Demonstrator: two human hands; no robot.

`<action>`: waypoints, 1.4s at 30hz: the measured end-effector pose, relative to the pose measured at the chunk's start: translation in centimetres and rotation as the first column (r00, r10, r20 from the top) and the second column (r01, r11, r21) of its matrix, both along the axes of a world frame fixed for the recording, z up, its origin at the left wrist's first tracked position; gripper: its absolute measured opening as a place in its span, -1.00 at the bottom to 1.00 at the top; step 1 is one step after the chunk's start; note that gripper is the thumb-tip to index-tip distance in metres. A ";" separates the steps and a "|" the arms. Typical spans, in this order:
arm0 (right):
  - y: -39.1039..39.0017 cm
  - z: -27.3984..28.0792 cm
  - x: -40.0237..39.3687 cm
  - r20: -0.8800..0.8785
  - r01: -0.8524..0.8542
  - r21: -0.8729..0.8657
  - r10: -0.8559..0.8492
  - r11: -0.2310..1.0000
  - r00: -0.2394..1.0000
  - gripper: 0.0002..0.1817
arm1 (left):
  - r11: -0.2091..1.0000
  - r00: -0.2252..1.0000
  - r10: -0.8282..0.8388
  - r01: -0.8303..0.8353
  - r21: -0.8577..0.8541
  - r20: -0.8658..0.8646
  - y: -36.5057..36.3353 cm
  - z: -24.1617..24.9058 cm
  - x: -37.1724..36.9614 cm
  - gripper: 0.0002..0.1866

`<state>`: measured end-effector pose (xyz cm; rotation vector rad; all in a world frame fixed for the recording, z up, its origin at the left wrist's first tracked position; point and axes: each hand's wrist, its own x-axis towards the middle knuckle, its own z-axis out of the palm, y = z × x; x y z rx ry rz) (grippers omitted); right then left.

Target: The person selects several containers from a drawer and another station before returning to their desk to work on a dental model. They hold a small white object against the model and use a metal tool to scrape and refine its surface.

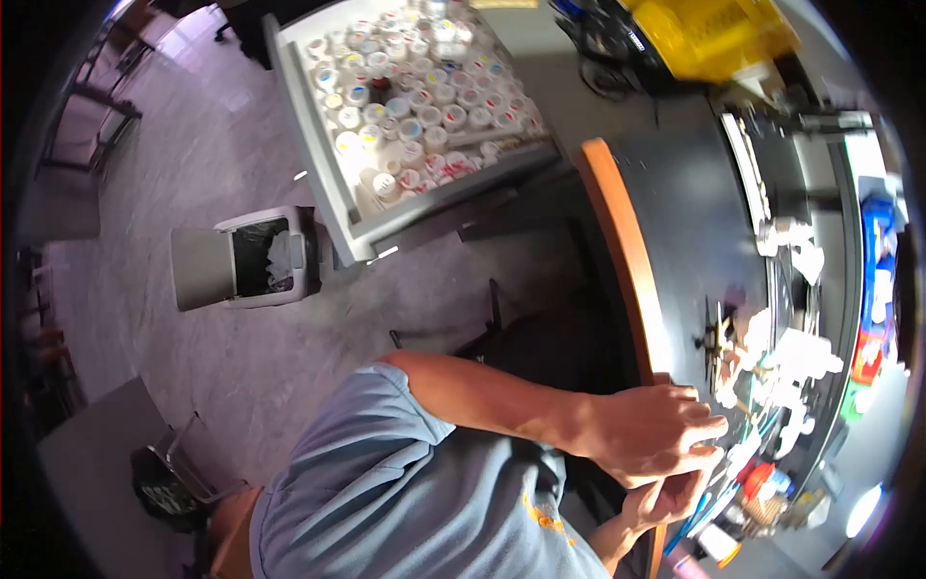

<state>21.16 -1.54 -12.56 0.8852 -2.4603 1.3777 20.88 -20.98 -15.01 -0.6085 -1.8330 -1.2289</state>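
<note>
A chair [106,106] is seen far left by the wall, on a grey floor [193,318]. Lower left, a dark bag [166,490] is set on the floor beside a grey panel [92,454]. A bin [253,257] w/ open lid is placed mid-left; a dark liner and crumpled white paper are seen inside.

Top centre, an open drawer [323,145] is pulled out; it is packed w/ small round pots [415,92], white lids w/ coloured dots, in rows. Labels can't be read.

Bottom centre, a grey-blue shirt [405,492] is worn by the person; a small orange logo is visible on it.

Right of centre, a black desk [685,222] w/ an orange-brown edge [617,241] is seen. A yellow item [714,34] is placed at its far end, top right. White scraps [786,352] and thin dark tools are scattered on the desk, right of the hands; what they are can't be told.

The left hand [656,434] is laid at the desk edge, palm down, fingers together and curled slightly, tips touching the desk surface near the scraps. Whether anything is gripped under it can't be told. The right hand [670,500] is tucked just below and touching the left, fingers curled in; its grip is hidden, so open or closed can't be told. A blue pen-like item [696,516] and a red-capped piece [760,480] lie just right of it.

Far right, blue and red boxes [876,289] are lined along the desk's back.
</note>
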 end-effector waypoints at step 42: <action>9.1 14.3 -2.8 -0.519 -0.453 -0.422 0.200 0.785 0.831 -0.69 | 0.914 0.882 -0.136 0.288 -0.287 0.451 4.0 3.5 -3.2 -0.66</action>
